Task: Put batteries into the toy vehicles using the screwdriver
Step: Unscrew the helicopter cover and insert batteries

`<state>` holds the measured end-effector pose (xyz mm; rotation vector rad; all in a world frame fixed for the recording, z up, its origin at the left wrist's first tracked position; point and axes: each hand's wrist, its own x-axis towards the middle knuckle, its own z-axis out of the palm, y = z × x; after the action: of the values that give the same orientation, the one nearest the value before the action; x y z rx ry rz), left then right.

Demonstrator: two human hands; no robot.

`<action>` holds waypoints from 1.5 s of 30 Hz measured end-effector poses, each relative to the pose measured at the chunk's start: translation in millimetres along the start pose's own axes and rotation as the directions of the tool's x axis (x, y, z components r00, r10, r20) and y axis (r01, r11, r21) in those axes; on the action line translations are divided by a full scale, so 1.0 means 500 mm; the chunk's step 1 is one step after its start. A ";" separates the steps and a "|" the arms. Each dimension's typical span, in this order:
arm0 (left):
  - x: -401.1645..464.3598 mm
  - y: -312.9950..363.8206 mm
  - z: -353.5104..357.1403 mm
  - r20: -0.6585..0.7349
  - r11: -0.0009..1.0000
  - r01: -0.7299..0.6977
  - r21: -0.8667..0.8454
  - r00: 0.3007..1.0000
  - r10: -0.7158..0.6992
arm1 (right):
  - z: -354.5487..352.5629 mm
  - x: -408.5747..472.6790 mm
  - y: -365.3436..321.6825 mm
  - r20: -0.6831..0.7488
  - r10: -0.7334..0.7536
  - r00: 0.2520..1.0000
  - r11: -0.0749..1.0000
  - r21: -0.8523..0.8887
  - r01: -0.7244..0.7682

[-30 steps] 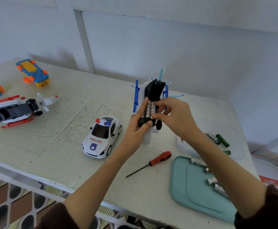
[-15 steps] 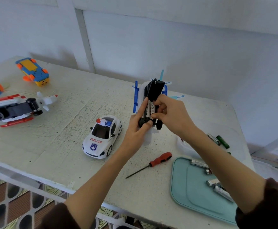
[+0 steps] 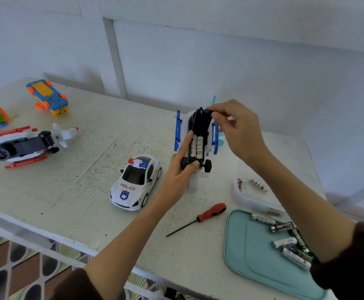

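I hold a white and blue toy helicopter (image 3: pixel 198 128) belly-up over the middle of the table. My left hand (image 3: pixel 180 169) grips its lower end, thumb lying beside two batteries (image 3: pixel 196 147) seated in the open compartment. My right hand (image 3: pixel 235 126) pinches the raised black battery cover (image 3: pixel 199 121) at the toy's top end. The red-handled screwdriver (image 3: pixel 200 217) lies on the table below the toy, touched by neither hand.
A white police car (image 3: pixel 136 182) stands left of my left hand. Another upturned helicopter (image 3: pixel 25 146) and two colourful toys (image 3: pixel 48 97) lie at the far left. Loose batteries rest on a teal tray (image 3: pixel 261 260) and in a clear tub (image 3: pixel 252 194) at right.
My right hand has moved up from the batteries to the top of the black cover and now pinches it. My left hand and the toy stay in place.
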<state>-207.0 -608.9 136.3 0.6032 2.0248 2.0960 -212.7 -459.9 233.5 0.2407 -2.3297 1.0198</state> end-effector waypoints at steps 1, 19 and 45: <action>0.000 0.001 0.000 0.000 1.000 -0.001 0.004 1.000 0.001 | 0.001 -0.002 0.001 0.008 0.003 1.000 1.000 0.023 -0.003; 0.001 0.001 -0.002 0.033 0.995 -0.082 0.050 0.996 0.080 | 0.044 -0.115 0.048 -0.013 -0.181 0.983 0.984 0.004 0.181; -0.011 0.001 0.013 -0.097 0.994 -0.106 0.027 0.989 0.108 | 0.027 -0.140 0.038 0.084 -0.144 0.986 0.989 0.044 0.140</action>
<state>-199.1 -605.0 135.7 0.6375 2.1143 2.2089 -168.5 -460.8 174.2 0.4681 -2.3347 1.0011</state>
